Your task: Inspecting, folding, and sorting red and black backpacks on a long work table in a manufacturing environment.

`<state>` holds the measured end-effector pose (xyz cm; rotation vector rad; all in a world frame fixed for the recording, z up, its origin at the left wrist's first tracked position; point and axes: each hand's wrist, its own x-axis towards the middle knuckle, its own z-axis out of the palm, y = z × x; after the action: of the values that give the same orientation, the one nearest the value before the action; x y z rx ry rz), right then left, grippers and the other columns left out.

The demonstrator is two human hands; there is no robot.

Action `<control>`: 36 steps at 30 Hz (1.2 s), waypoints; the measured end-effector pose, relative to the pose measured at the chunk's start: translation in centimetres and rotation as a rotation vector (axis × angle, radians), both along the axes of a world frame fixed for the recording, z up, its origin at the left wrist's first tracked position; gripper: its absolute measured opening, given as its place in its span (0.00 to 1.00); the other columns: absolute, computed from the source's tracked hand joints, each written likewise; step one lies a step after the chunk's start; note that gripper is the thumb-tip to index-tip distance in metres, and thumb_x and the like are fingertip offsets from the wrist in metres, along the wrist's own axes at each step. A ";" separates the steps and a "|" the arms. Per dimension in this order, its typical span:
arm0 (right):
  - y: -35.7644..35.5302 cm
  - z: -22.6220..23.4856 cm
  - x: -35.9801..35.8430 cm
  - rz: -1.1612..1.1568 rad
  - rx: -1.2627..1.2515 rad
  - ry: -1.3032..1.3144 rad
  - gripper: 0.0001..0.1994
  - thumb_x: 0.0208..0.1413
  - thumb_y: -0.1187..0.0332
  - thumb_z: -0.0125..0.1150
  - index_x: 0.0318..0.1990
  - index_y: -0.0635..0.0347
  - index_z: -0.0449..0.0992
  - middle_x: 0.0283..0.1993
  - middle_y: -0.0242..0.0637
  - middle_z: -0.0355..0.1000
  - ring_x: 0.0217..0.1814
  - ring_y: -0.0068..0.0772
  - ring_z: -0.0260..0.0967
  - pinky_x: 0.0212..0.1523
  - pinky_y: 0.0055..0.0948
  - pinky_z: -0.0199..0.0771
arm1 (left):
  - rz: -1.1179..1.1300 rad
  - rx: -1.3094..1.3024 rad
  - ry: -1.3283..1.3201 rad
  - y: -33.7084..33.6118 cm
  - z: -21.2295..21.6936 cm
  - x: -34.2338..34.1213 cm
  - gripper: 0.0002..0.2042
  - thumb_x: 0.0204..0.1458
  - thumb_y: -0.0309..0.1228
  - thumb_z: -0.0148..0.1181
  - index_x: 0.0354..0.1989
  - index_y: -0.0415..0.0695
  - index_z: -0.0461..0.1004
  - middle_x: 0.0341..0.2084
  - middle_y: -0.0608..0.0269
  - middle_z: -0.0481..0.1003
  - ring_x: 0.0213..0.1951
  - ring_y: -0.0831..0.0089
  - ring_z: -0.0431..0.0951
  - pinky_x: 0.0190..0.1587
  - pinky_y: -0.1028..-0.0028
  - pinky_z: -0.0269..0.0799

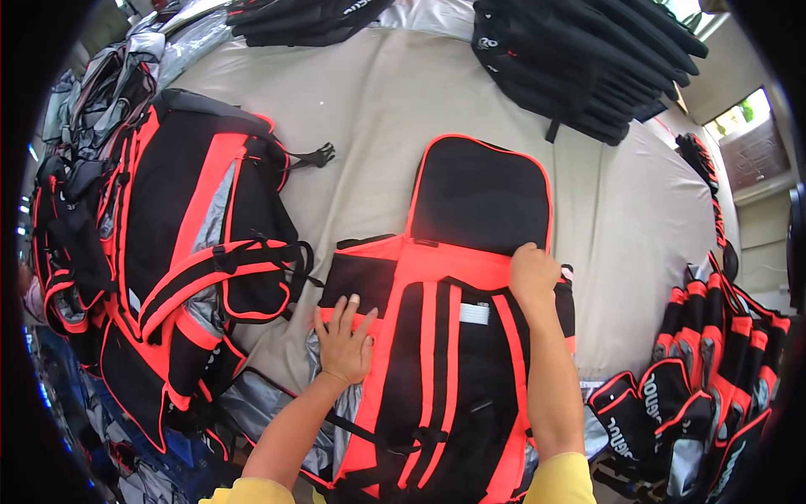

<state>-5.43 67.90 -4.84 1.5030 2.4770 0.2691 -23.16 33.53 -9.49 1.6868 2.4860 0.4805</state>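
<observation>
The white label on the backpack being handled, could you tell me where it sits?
In the head view, the white label lies centre-right on the backpack, just left of the right hand.

A broad beige cloth-covered tabletop point(378, 109) fills the room's middle. Right of it, daylight enters a window point(739, 113) set above a pale wall point(768, 227).

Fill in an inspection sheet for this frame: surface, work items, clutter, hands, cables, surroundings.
Surface: beige padded table, partly bare.
Job's things: black and orange backpack lying flat, top flap open away from the person.
Clutter: finished backpack at left; black stack at far right; orange-trimmed pieces at right.
Grippers: left hand flat on the backpack's left side; right hand pressing at the flap's base.
Cables: nothing seen.
Surroundings: window at right.
</observation>
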 end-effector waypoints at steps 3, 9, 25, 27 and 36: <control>-4.6 3.4 -7.0 0.276 -0.164 0.095 0.07 0.50 0.72 0.70 0.36 0.58 0.80 0.34 0.40 0.80 0.38 0.44 0.86 0.31 0.38 0.84 | 0.006 -0.024 0.001 -0.3 0.1 -0.2 0.27 0.58 0.40 0.54 0.69 0.53 0.74 0.74 0.48 0.62 0.76 0.48 0.56 0.75 0.30 0.35; -12.6 -0.4 -16.8 0.393 -0.675 0.708 0.08 0.60 0.68 0.60 0.33 0.63 0.78 0.28 0.55 0.79 0.32 0.58 0.82 0.33 0.51 0.82 | -0.002 -0.025 -0.022 0.7 -1.2 0.1 0.27 0.58 0.39 0.53 0.68 0.52 0.74 0.74 0.46 0.62 0.76 0.46 0.56 0.76 0.30 0.33; -1.9 3.4 10.4 0.381 -0.719 1.150 0.03 0.60 0.74 0.67 0.39 0.61 0.79 0.37 0.32 0.72 0.38 0.30 0.69 0.40 0.32 0.71 | 0.021 -0.029 -0.021 -0.3 0.1 0.2 0.27 0.57 0.37 0.54 0.68 0.52 0.73 0.74 0.46 0.61 0.77 0.46 0.55 0.76 0.32 0.32; -7.0 -0.2 15.1 -0.045 -0.777 1.190 0.07 0.50 0.79 0.67 0.26 0.54 0.78 0.37 0.32 0.72 0.45 0.35 0.68 0.47 0.35 0.69 | -0.013 -0.029 -0.050 0.6 0.3 0.5 0.27 0.58 0.37 0.54 0.69 0.52 0.73 0.74 0.46 0.61 0.77 0.46 0.55 0.77 0.32 0.32; -9.1 -3.5 15.5 0.270 -0.365 1.064 0.04 0.41 0.76 0.65 0.22 0.56 0.75 0.37 0.34 0.71 0.47 0.43 0.70 0.45 0.35 0.71 | 0.007 -0.052 0.030 0.6 -0.5 0.0 0.27 0.63 0.39 0.46 0.71 0.50 0.71 0.75 0.46 0.59 0.78 0.45 0.53 0.77 0.33 0.32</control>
<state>10.11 58.76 -8.36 1.3123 3.1968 -1.1771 -23.16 34.14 -9.99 1.6786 2.5036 0.3911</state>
